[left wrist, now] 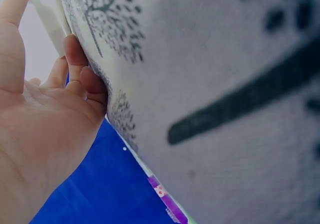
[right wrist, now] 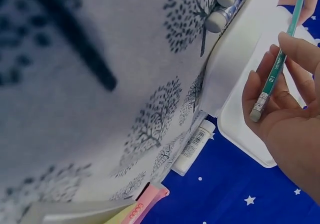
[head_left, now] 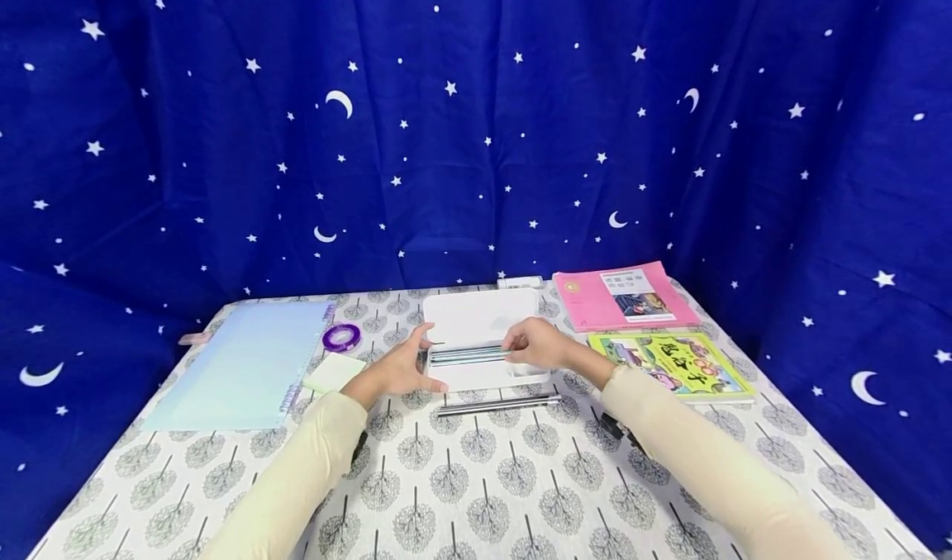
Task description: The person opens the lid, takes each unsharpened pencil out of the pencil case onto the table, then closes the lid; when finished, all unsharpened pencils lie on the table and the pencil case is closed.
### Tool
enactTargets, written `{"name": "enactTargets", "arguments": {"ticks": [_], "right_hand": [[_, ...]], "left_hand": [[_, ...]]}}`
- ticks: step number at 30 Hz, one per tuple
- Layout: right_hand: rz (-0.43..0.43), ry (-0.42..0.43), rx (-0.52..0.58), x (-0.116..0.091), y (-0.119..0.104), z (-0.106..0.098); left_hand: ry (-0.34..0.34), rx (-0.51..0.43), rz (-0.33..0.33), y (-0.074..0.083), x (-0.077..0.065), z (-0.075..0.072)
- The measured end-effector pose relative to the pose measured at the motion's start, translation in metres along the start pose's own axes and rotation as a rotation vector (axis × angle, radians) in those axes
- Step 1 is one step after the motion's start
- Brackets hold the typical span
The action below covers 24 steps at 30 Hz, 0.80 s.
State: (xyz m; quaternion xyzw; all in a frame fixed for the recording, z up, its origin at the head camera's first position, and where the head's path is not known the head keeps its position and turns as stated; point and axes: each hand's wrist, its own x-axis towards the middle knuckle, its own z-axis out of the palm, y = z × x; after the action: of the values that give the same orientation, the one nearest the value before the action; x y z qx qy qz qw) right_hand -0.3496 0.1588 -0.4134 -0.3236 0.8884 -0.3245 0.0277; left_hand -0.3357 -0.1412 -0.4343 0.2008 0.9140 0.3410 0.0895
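An open white pencil case lies at the middle of the table, its lid tipped back. Several pencils lie lengthwise inside it. My left hand holds the case's left end, thumb at the front edge and fingers toward the hinge. At the right part of the tray, my right hand pinches a green pencil between thumb and fingers. Its eraser end rests over the curled fingers in the right wrist view. Two dark-and-silver pencils lie side by side on the tablecloth before the case.
Left of the case are a purple tape roll, a pale sticky-note pad and a light blue folder. A pink book and a yellow-green book lie to the right. Behind the case is a small white bottle.
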Motion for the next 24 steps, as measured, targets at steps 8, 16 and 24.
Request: {"name": "enactTargets", "arguments": {"ticks": [8, 16, 24], "right_hand": [[0.001, -0.037, 0.035, -0.023, -0.009, -0.005], [-0.024, -0.072, 0.054, -0.050, -0.019, -0.002], [-0.023, -0.089, 0.048, -0.065, -0.023, 0.003]], "left_hand": [[0.001, -0.002, 0.008, -0.001, 0.003, 0.001], [0.005, 0.003, 0.009, -0.001, 0.003, 0.001], [0.002, 0.020, 0.011, -0.003, 0.004, 0.001]]}}
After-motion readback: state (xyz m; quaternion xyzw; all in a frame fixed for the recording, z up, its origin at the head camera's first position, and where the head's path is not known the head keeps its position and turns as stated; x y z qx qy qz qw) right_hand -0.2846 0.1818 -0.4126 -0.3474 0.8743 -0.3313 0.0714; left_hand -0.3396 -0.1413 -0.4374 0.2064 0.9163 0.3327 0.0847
